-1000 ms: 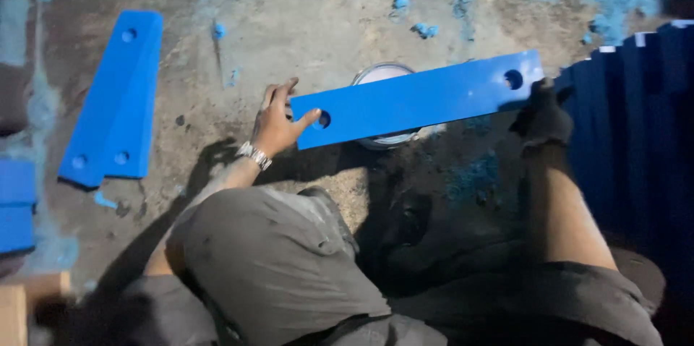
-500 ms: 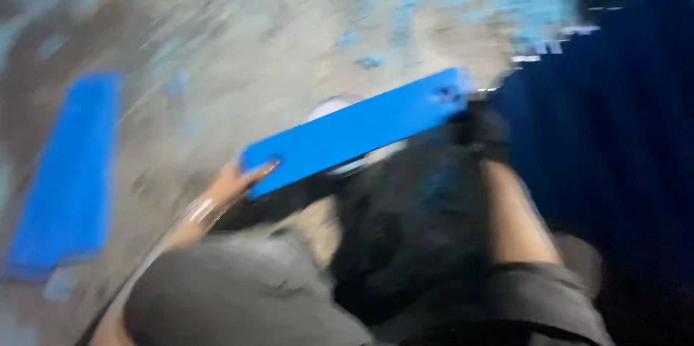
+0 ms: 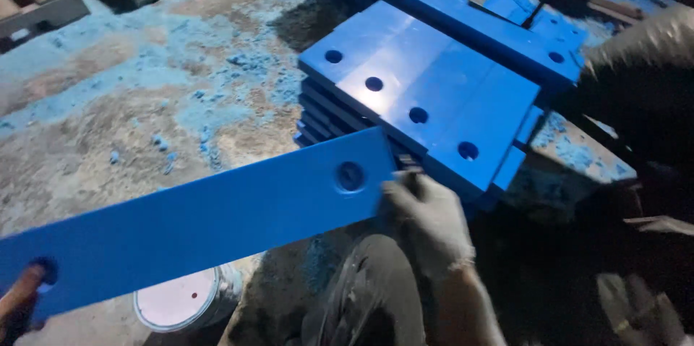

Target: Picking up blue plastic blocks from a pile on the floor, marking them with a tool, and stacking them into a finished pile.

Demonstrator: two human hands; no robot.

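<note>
A: Start from the hands. What has the right hand got?

B: It wears a pale glove, and its grip is closed on the near end of a long flat blue plastic bar, just beside the round hole at that end. The left hand shows only at the frame's lower left corner, bare fingers at the bar's other end by its second hole; whether that grip is closed I cannot tell.

A: So where is the bar?

B: Held off the floor between both hands, level across the person's lap. Its gloved end touches or nearly touches a stack of thick blue slabs with four holes in a row. A round white-lidded paint can sits below the bar on the blue-dusted concrete floor.

A: Which step is this, would you say?

B: Carrying, I judge: the bar is aloft, not set down. Any landing on the stack would call for lifting the gloved end clear of the top slab's edge.
</note>
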